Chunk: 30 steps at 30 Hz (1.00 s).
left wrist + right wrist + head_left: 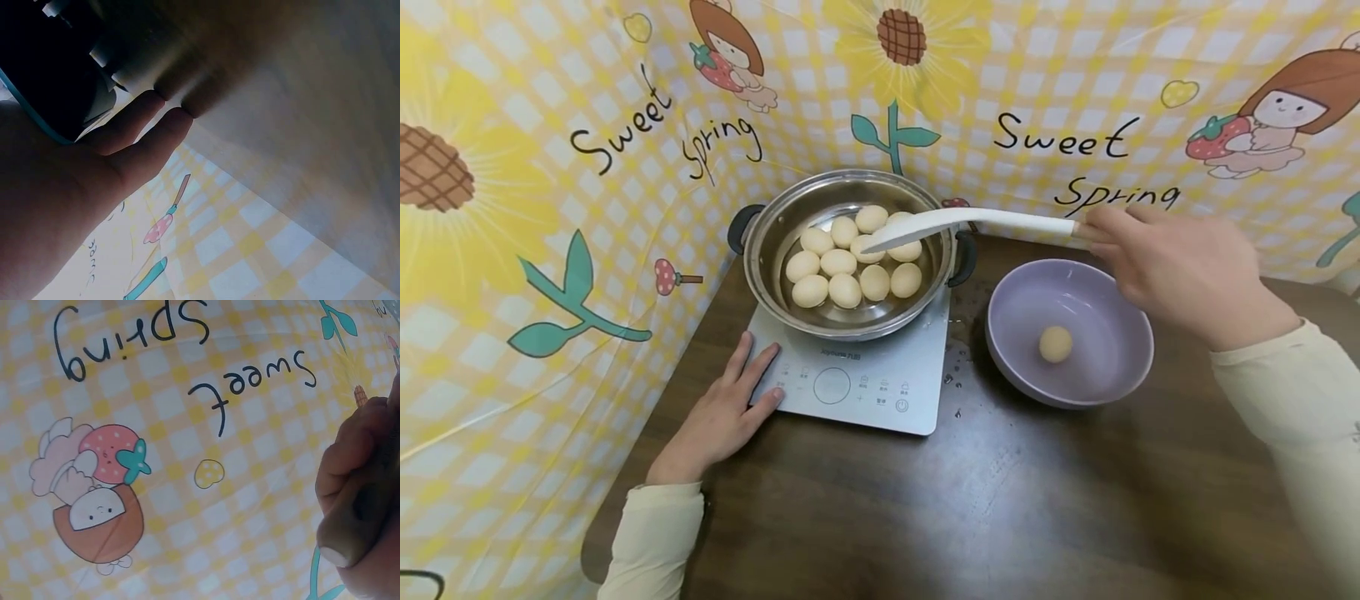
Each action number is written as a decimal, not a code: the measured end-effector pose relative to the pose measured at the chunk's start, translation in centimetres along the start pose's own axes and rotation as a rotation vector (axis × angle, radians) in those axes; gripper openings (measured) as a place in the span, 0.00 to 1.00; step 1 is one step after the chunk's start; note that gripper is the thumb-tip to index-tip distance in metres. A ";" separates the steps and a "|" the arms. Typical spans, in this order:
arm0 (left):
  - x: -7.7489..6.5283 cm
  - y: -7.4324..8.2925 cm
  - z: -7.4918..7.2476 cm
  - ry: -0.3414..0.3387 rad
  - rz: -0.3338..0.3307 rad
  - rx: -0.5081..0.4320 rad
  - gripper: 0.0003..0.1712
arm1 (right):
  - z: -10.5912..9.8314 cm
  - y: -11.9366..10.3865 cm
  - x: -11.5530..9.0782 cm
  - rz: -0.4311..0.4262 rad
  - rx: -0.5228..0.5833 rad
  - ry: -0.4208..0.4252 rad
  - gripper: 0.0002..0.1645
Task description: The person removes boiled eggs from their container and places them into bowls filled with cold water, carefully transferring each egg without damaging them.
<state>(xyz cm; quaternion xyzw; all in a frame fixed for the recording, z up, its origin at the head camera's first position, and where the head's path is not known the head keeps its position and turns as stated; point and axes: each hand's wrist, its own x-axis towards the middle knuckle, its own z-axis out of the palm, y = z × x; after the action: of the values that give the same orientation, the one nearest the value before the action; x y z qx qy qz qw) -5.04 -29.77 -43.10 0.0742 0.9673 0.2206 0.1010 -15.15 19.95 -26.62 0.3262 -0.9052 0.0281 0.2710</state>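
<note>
My right hand point(1187, 271) grips the handle of a white spoon point(1000, 220), held out to the left. The spoon's head reaches over the eggs in a steel pot point(850, 185); whether it touches them I cannot tell. Several pale eggs point(838, 262) sit in the pot. In the right wrist view, curled fingers point(344, 456) wrap the wooden handle point(344, 534). My left hand point(722, 421) rests with fingers spread at the left edge of the white induction cooker point(880, 417) under the pot. Two of its fingers point(156, 140) show in the left wrist view.
Right of the cooker stands a purple bowl point(1105, 358) with one egg point(1056, 344) in it. Water drops dot the dark wooden table point(970, 517) between cooker and bowl. A yellow checked cloth point(1060, 67) hangs behind and along the left side. The pot has black side handles point(743, 228).
</note>
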 end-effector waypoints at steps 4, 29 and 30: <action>0.0 -0.1 0.1 0.000 0.001 0.004 0.38 | 0.1 0.0 0.7 0.003 0.000 -0.043 0.09; 0.1 -0.4 0.2 0.006 -0.005 -0.003 0.38 | 0.6 -0.9 2.1 -0.077 0.105 -0.108 0.10; 0.1 -0.4 0.2 0.006 -0.006 -0.002 0.38 | 0.6 -1.1 2.2 -0.081 0.108 -0.120 0.10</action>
<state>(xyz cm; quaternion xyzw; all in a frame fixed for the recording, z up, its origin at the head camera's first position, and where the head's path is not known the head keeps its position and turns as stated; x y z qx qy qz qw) -5.12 -29.99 -43.50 0.0703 0.9676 0.2213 0.0988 -16.20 17.73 -26.16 0.3777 -0.9030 0.0464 0.1994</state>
